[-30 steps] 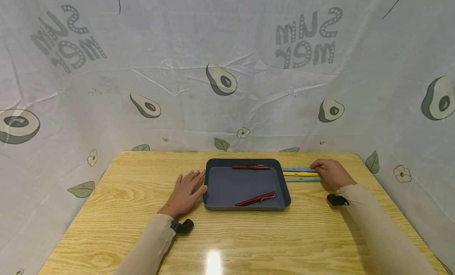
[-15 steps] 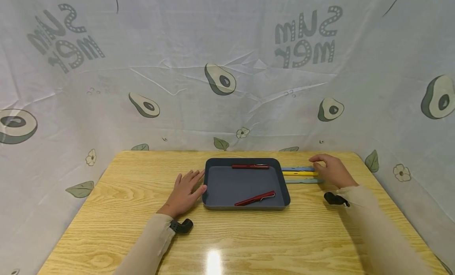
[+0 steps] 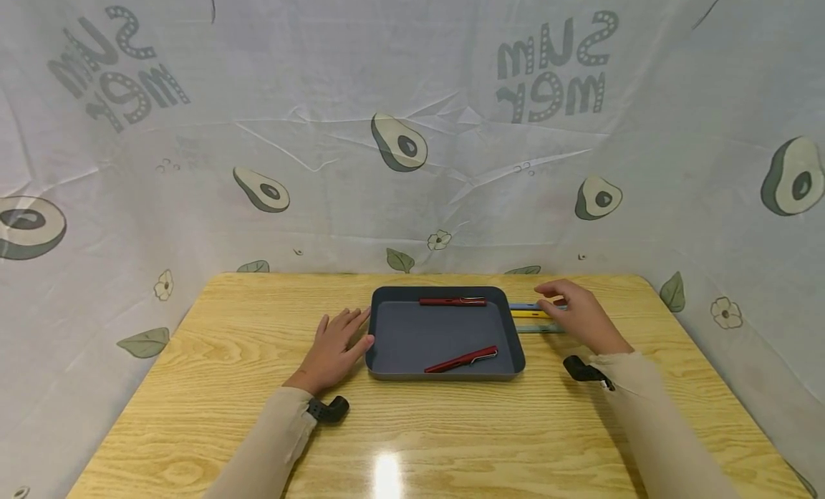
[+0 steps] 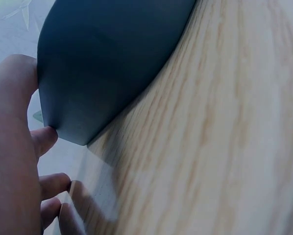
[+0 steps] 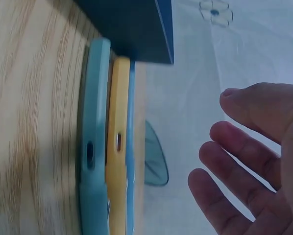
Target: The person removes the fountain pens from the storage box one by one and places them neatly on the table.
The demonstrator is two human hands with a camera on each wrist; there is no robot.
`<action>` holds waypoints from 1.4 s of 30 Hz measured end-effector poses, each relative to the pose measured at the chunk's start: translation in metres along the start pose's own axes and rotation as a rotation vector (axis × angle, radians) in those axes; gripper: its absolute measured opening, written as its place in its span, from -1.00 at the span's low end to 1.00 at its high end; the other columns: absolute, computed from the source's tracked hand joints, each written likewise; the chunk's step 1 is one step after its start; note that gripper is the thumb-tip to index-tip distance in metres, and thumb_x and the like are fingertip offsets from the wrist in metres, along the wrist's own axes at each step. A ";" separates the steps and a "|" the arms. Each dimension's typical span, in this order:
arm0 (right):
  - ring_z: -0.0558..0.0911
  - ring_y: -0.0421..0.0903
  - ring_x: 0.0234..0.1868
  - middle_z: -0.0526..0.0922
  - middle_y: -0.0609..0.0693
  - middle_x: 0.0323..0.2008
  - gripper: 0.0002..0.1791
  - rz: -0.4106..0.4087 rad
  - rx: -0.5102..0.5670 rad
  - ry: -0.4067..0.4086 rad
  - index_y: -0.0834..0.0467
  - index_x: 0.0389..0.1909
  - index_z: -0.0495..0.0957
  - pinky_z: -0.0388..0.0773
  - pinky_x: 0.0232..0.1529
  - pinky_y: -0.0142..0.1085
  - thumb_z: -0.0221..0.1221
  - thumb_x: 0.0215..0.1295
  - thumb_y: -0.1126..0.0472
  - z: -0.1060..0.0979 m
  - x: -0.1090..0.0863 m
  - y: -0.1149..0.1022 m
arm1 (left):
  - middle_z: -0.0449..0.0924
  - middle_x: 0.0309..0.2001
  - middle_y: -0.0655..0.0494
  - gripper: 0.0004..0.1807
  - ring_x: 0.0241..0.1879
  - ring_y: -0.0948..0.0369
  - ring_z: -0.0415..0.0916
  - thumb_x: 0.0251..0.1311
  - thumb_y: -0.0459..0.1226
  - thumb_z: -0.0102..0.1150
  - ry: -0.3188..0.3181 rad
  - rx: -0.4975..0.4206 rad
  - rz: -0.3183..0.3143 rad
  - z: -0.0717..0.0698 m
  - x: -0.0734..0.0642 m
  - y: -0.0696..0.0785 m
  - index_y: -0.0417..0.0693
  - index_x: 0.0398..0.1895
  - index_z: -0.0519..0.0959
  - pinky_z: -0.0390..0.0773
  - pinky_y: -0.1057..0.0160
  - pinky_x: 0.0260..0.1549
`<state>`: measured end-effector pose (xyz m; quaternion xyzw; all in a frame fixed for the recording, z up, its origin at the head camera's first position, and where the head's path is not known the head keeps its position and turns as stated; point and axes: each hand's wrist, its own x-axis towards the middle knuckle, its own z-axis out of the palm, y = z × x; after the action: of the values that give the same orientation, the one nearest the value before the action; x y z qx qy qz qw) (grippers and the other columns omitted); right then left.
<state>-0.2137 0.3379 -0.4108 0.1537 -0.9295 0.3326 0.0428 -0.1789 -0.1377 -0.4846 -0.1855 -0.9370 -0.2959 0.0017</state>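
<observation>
A dark grey tray (image 3: pixel 412 334) sits at the middle of the table. Inside it are two dark red pens: one straight along the back (image 3: pixel 453 301), the other slanted (image 3: pixel 461 359) near the front. My left hand (image 3: pixel 331 349) rests by the tray's left side, thumb and fingertips touching its wall. Right of the tray lie a blue pen (image 3: pixel 523 306), a yellow pen (image 3: pixel 528 314) and a pale green pen (image 3: pixel 539 328), side by side. Over their right ends hovers my right hand (image 3: pixel 583 316), fingers loosely bent with nothing between them; the right wrist view shows it apart from the pens.
The wooden table (image 3: pixel 451 442) ends at the back against a white curtain (image 3: pixel 309 220) printed with avocados. Black wrist bands with cameras sit on both wrists. In the right wrist view, the pens' far ends lie close to the tray wall (image 5: pixel 132 29).
My right hand has lifted off the pens' right ends and moved left above them, towards the tray. The green pen has shifted slightly forward from the yellow one. My left hand stays put.
</observation>
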 end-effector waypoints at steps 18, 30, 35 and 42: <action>0.62 0.21 0.15 0.64 0.21 0.15 -0.63 -0.079 -0.067 -0.071 0.28 0.22 0.61 0.60 0.13 0.13 0.27 0.48 0.23 0.025 0.020 -0.042 | 0.18 0.58 -0.13 -0.27 0.61 -0.15 -0.03 0.56 0.16 -0.06 0.011 -0.010 0.007 -0.002 0.000 -0.001 0.13 0.66 0.16 -0.35 -0.32 0.53; 0.66 0.17 0.06 0.69 0.20 0.08 -0.64 -0.100 -0.112 -0.134 0.30 0.17 0.63 0.63 0.08 0.10 0.29 0.45 0.23 0.041 0.038 -0.057 | 0.17 0.59 -0.11 -0.27 0.62 -0.13 -0.05 0.55 0.19 -0.10 0.009 -0.004 0.011 0.002 0.000 -0.004 0.17 0.66 0.15 -0.36 -0.30 0.53; 0.67 0.16 0.08 0.70 0.18 0.06 -0.65 -0.095 -0.119 -0.153 0.29 0.15 0.65 0.62 0.09 0.10 0.31 0.43 0.23 0.048 0.043 -0.063 | 0.18 0.58 -0.13 -0.27 0.61 -0.15 -0.04 0.56 0.18 -0.08 0.010 -0.008 0.021 0.002 -0.002 -0.004 0.15 0.66 0.15 -0.35 -0.33 0.52; 0.69 0.12 0.02 0.72 0.15 0.00 -0.68 -0.117 -0.200 -0.183 0.26 0.11 0.67 0.63 0.06 0.06 0.32 0.42 0.22 0.054 0.054 -0.068 | 0.15 0.60 -0.09 -0.27 0.63 -0.10 -0.08 0.56 0.20 -0.12 0.000 -0.010 0.009 0.002 -0.003 -0.004 0.20 0.67 0.13 -0.38 -0.28 0.54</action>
<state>-0.2419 0.2403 -0.4012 0.2322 -0.9475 0.2198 -0.0075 -0.1773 -0.1412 -0.4889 -0.1896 -0.9347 -0.3007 0.0020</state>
